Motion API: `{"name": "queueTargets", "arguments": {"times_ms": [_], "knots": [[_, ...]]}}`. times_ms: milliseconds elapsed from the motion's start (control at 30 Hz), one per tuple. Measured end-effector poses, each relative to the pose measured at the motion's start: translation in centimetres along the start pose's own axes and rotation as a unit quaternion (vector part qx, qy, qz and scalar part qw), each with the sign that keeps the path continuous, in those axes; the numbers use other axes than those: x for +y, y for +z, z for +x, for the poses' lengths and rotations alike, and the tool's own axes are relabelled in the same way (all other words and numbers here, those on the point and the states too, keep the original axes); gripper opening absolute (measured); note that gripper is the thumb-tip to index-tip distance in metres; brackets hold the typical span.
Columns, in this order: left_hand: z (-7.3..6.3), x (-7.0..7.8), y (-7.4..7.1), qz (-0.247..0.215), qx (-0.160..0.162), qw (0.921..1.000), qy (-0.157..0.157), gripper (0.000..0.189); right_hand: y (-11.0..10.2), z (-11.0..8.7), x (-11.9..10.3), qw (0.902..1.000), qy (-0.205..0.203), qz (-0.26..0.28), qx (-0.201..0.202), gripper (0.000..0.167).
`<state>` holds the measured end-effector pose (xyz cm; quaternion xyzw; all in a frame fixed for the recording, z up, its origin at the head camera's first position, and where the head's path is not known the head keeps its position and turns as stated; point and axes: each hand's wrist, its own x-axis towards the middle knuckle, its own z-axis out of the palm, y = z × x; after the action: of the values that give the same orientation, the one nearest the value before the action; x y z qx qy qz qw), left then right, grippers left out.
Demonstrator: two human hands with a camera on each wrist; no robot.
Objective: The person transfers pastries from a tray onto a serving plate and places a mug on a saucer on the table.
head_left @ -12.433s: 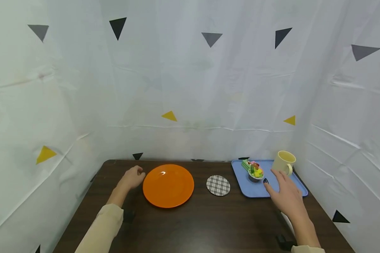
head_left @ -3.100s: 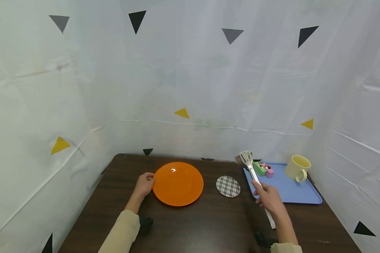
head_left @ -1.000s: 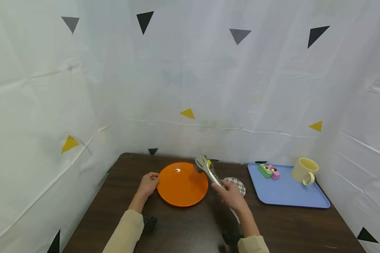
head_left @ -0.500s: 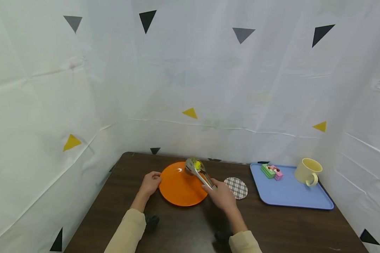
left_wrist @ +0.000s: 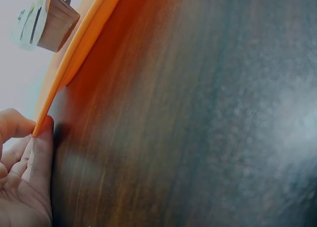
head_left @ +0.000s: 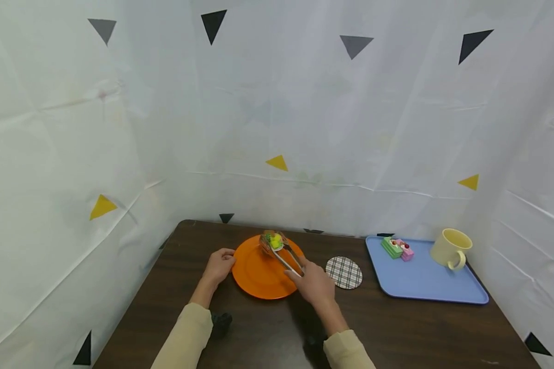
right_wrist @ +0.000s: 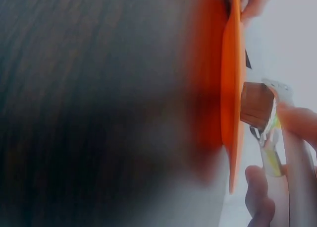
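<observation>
My left hand [head_left: 219, 265] pinches the left rim of a round orange plate [head_left: 258, 279], thumb above and fingers beneath in the left wrist view. Metal tongs [head_left: 283, 263] are in my right hand [head_left: 315, 282], their slotted heads on either side of a toy fruit tart [head_left: 275, 241]. The tart has a brown cup [left_wrist: 58, 24] and a yellow and green topping. It is over the far part of the plate, and in the right wrist view the base of its cup [right_wrist: 256, 104] is right at the plate's surface.
Right of the plate lies a round checked coaster [head_left: 344, 272]. Farther right, a blue tray [head_left: 429, 287] bears a green toy cake [head_left: 390, 248], a pink one [head_left: 406, 251] and a yellow mug [head_left: 445, 248]. White curtains [head_left: 277, 113] enclose the dark table [head_left: 254, 338].
Earlier the tart sat on the tray; the tongs lifted it from there. Over the last second my right hand carried it left and down over the plate. My left hand keeps the rim.
</observation>
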<state>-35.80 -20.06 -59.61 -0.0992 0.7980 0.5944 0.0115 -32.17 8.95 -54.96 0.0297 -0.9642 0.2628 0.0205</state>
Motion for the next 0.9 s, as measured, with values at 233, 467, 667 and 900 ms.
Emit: {"name": "queueTargets", "arguments": {"times_ms": [233, 467, 667, 900], "knots": [[-0.58, 0.26, -0.10, 0.000, -0.002, 1.0000, -0.003, 0.036, 0.86, 0.30, -0.13, 0.9999, -0.001, -0.015, 0.007, 0.065], [-0.25, 0.35, 0.00, -0.007, -0.008, 0.9999, 0.006, 0.034, 0.76, 0.13, -0.07, 1.0000, 0.002, -0.004, 0.009, 0.065], [-0.17, 0.32, 0.02, -0.006, -0.007, 0.9999, 0.007, 0.034, 0.61, 0.08, -0.02, 0.9999, 0.012, 0.004, 0.002, 0.066], [-0.08, 0.18, 0.22, 0.001, 0.002, 1.0000, 0.001, 0.032, 0.83, 0.08, 0.14, 0.9998, 0.020, 0.009, 0.003, 0.070]]}}
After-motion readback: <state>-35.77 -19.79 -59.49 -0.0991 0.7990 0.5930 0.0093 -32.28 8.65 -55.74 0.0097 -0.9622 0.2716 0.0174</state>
